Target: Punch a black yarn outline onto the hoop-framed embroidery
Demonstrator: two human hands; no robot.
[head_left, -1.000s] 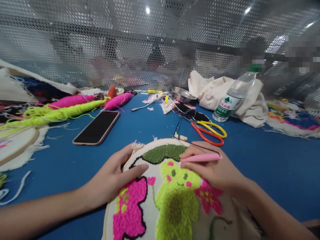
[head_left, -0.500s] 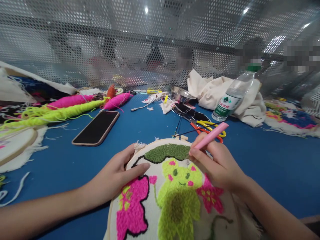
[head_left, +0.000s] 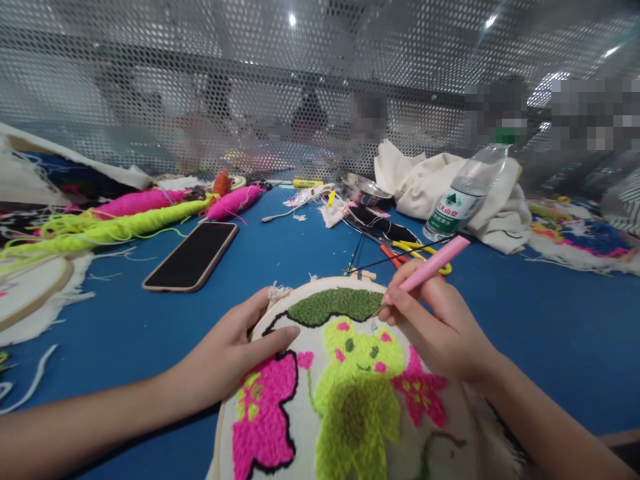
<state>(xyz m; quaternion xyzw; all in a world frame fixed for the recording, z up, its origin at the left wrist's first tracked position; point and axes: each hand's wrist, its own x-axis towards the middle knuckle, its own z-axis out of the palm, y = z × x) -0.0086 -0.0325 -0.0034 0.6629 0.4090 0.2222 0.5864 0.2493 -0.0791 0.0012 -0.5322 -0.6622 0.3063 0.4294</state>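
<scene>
At the near side of the blue table, as seen from the head camera, a round embroidery hoop stood propped toward the wearer, its lower edge out of frame. The left hand gripped its upper left rim, the thumb laid straight across the cloth and one finger visible at the outer edge; the position of the other fingers could not be told. The right hand was closed, thumb and forefinger pinching a pink-handled punch needle low on its grip, the handle tilted up to the right. Its metal tip, small and partly masked by the fingers, appeared to meet the cloth just beside the right end of a green stitched patch. Black yarn ran from near the handle's top toward the hoop's clamp. Below the patch was a lime-coloured bear, with a pink flower to its right. Beyond the hoop lay a smartphone, yellow-and-red-handled scissors, partly covered by the right hand, and a tilted water bottle.
</scene>
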